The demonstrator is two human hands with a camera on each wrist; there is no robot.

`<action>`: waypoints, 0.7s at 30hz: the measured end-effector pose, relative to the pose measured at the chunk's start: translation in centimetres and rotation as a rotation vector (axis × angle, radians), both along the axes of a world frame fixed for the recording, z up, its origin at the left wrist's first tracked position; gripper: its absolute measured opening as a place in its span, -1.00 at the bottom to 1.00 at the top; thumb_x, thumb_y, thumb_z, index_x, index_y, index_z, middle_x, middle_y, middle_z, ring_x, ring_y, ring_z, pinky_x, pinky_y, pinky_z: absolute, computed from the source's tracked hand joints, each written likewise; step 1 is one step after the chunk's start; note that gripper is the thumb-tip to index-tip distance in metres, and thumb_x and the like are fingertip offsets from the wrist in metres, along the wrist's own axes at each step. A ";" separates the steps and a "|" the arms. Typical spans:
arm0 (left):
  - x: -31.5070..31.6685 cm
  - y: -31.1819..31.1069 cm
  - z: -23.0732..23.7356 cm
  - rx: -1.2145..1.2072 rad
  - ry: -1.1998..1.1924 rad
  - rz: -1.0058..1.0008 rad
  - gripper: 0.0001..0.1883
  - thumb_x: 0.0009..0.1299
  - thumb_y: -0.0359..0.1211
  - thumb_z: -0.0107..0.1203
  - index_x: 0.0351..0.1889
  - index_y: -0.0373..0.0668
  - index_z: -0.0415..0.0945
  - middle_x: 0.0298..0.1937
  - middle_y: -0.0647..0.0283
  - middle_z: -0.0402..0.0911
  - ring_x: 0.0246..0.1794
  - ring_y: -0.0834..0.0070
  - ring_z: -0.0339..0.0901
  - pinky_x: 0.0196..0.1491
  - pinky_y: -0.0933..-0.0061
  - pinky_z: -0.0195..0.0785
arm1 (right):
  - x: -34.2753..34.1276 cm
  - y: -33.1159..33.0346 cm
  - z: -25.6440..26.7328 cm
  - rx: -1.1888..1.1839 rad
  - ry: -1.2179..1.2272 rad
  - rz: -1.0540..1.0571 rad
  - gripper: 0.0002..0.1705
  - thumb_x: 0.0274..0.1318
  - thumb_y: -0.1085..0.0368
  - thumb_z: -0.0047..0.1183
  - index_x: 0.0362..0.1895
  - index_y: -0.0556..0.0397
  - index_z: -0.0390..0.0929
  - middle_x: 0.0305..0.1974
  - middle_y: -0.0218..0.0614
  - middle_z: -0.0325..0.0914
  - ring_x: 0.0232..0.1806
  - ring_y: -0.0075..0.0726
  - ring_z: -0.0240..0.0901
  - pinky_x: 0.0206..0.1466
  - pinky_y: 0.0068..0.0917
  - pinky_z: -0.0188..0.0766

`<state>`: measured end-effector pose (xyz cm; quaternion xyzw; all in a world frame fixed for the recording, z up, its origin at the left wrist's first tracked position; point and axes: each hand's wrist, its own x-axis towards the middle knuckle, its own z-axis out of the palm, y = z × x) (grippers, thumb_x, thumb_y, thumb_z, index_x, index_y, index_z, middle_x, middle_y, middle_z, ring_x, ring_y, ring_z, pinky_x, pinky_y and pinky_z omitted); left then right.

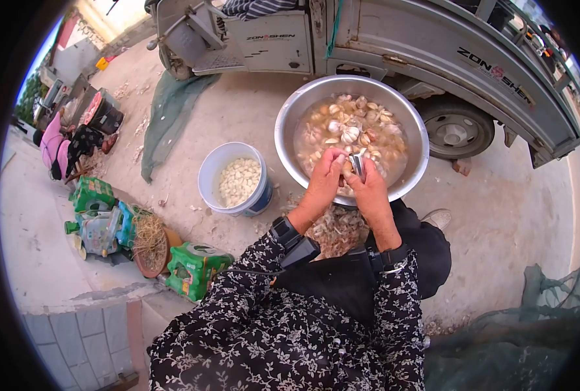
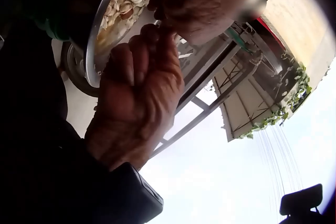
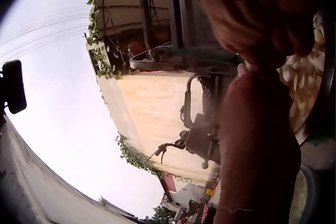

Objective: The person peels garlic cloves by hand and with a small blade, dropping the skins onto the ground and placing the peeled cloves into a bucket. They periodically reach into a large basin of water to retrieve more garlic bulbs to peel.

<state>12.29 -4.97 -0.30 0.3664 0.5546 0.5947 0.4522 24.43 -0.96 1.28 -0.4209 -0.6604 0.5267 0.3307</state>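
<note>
Both hands meet above the near side of a wide metal basin, which holds garlic in cloudy water. My left hand pinches a garlic clove, mostly covered by the fingertips. Close against it, my right hand grips a small knife, its shiny metal part showing between thumb and fingers. In the left wrist view, the curled fingers of the left hand come up to the other hand near the basin rim. The right wrist view has the fingertips of both hands together, dark and partly hidden.
Left of the basin stands a white bucket of peeled cloves. Skins lie below the basin. A grey cargo tricycle is parked behind. Green bottle packs and a clay pot sit at left; a person in pink sits farther off.
</note>
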 end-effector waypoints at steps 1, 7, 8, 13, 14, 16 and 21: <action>0.0 0.1 0.5 0.001 -0.001 0.002 -0.82 0.52 -0.29 -0.16 -0.05 -0.14 0.37 -0.26 0.36 0.45 -0.29 0.70 0.38 -0.21 0.64 0.33 | 0.0 -0.2 0.1 0.146 -0.081 -0.001 -0.56 0.05 0.27 0.15 0.02 0.14 0.40 -0.24 -0.14 0.53 -0.25 -0.19 0.54 -0.15 -0.29 0.45; -1.0 0.2 1.1 -0.131 -0.344 -0.089 -0.83 0.50 -0.26 -0.12 -0.14 -0.14 0.37 -0.40 0.41 0.44 -0.49 0.73 0.34 -0.45 0.70 0.22 | 0.2 -0.7 1.7 0.435 -0.266 -0.025 -0.63 0.09 0.24 0.15 -0.03 0.10 0.42 -0.30 -0.14 0.54 -0.30 -0.07 0.50 -0.24 -0.30 0.42; -1.4 0.2 1.0 -0.125 -0.285 -0.125 -0.83 0.49 -0.24 -0.11 -0.16 -0.12 0.37 -0.41 0.44 0.43 -0.49 0.74 0.34 -0.45 0.71 0.21 | 0.1 -0.6 1.5 0.435 -0.266 -0.024 -0.63 0.09 0.24 0.15 -0.03 0.10 0.42 -0.30 -0.14 0.54 -0.30 -0.07 0.50 -0.24 -0.30 0.42; -2.2 -0.2 1.3 -0.203 -0.354 -0.251 -0.84 0.48 -0.20 -0.08 -0.22 -0.06 0.36 -0.43 0.46 0.42 -0.50 0.75 0.34 -0.46 0.71 0.20 | 0.3 -0.1 1.0 0.396 -0.252 0.062 -0.70 0.16 0.27 0.09 -0.03 0.05 0.42 -0.38 -0.13 0.49 -0.37 -0.06 0.46 -0.27 -0.27 0.41; -2.1 -0.2 1.3 -0.185 -0.396 -0.226 -0.84 0.48 -0.21 -0.09 -0.23 -0.06 0.36 -0.44 0.46 0.42 -0.51 0.75 0.33 -0.46 0.72 0.20 | 0.3 -0.4 1.1 0.392 -0.251 0.062 -0.70 0.16 0.27 0.09 -0.03 0.05 0.42 -0.38 -0.13 0.49 -0.37 -0.06 0.46 -0.27 -0.27 0.41; -1.7 -0.1 1.5 -0.167 -0.439 -0.200 -0.85 0.48 -0.22 -0.10 -0.24 -0.06 0.36 -0.44 0.45 0.42 -0.51 0.75 0.33 -0.46 0.72 0.20 | -0.1 -1.0 1.3 0.444 -0.095 -0.012 -0.67 0.12 0.32 0.11 -0.01 0.03 0.39 -0.42 -0.15 0.46 -0.43 -0.10 0.42 -0.29 -0.29 0.39; -1.9 0.6 1.9 -0.242 -0.275 -0.187 -0.95 0.41 -0.37 -0.14 -0.25 -0.09 0.33 -0.43 0.42 0.43 -0.50 0.72 0.31 -0.45 0.68 0.18 | 0.1 -1.2 1.5 0.417 -0.088 0.011 -0.60 0.06 0.38 0.14 0.02 0.02 0.36 -0.44 -0.18 0.43 -0.45 -0.16 0.39 -0.32 -0.37 0.37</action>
